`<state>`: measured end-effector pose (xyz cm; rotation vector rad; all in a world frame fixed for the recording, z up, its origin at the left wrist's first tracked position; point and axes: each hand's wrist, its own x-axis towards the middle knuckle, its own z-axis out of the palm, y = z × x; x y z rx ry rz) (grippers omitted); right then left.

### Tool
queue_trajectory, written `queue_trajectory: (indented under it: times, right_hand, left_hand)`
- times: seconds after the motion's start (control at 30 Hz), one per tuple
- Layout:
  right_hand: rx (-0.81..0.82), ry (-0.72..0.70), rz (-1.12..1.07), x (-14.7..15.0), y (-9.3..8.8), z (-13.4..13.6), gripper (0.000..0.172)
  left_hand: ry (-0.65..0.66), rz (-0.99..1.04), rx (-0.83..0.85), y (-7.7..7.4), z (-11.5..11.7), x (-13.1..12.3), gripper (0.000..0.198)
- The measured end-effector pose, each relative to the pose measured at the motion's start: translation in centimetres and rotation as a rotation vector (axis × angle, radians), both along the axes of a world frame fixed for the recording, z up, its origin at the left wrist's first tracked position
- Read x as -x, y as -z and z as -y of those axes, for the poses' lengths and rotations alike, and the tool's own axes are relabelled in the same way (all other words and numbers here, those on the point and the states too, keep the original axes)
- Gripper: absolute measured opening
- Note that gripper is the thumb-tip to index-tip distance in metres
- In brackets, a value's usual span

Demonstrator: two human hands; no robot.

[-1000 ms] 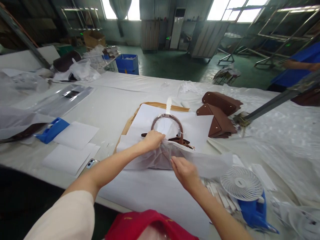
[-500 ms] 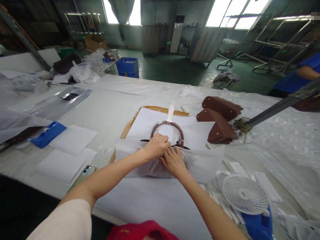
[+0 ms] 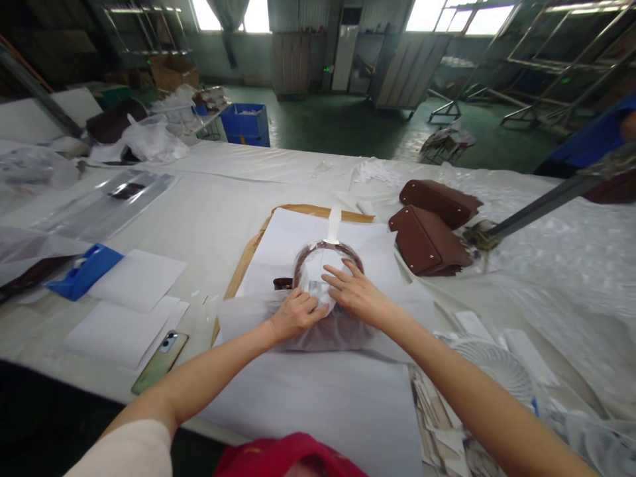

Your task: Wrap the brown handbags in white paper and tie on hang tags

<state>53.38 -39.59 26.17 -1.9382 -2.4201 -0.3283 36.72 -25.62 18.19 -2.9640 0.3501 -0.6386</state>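
Observation:
A handbag [image 3: 342, 329] lies in front of me under thin white wrapping paper [image 3: 397, 315]. Its round brown handle [image 3: 308, 250], covered in clear film, arches up behind the paper, with a white tag [image 3: 333, 225] at the top. My left hand [image 3: 297, 313] is closed, pinching the paper near the handle's left foot. Fingers spread, my right hand [image 3: 355, 291] rests over paper inside the handle loop. A short dark brown piece [image 3: 283, 283] sticks out left of the handle. Most of the bag is hidden.
Two brown bag bodies [image 3: 430, 242] lie at right. A phone [image 3: 161, 361], white sheets [image 3: 142, 281] and a blue tape dispenser [image 3: 84, 270] are at left. My right forearm partly covers a white fan [image 3: 489, 354]. A metal pole [image 3: 541, 209] slants in from the right.
My left hand has moved down and left. My right hand has risen into the handle loop, its fingers spreading. The dark piece left of the handle shows more now.

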Motion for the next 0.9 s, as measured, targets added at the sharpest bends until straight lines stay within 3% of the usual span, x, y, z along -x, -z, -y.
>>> queue_trajectory:
  times: [0.13, 0.3, 0.47, 0.6, 0.67, 0.73, 0.9]
  right_hand:
    - [-0.033, -0.003, 0.021, -0.6, 0.3, 1.0, 0.024]
    - [-0.212, 0.084, -0.13, 1.5, 5.3, 6.8, 0.024]
    - [-0.268, 0.388, -0.13, 6.2, 11.3, 11.0, 0.041]
    - [-0.337, 0.625, -0.248, 8.9, 13.7, 14.9, 0.037]
    - [-0.414, 0.864, -0.398, 9.1, 14.2, 19.4, 0.031]
    - [-0.507, 1.223, -0.546, 7.9, 14.4, 25.5, 0.028]
    - [-0.655, 1.874, -0.588, 1.2, 14.8, 42.1, 0.047]
  left_hand:
    - [-0.03, 0.033, 0.028, 0.0, -0.2, 0.6, 0.028]
    - [-0.092, 0.051, 0.091, 0.7, 2.4, 2.1, 0.046]
    - [-0.248, -0.013, 0.024, 2.4, 6.0, 3.6, 0.055]
    - [-0.304, -0.001, 0.021, 3.8, 7.0, 3.8, 0.056]
    - [-0.302, 0.004, 0.032, 4.1, 7.2, 3.9, 0.055]
    - [-0.286, 0.013, 0.041, 4.3, 7.2, 3.9, 0.054]
    - [-0.298, 0.017, 0.086, 4.5, 7.6, 3.6, 0.054]
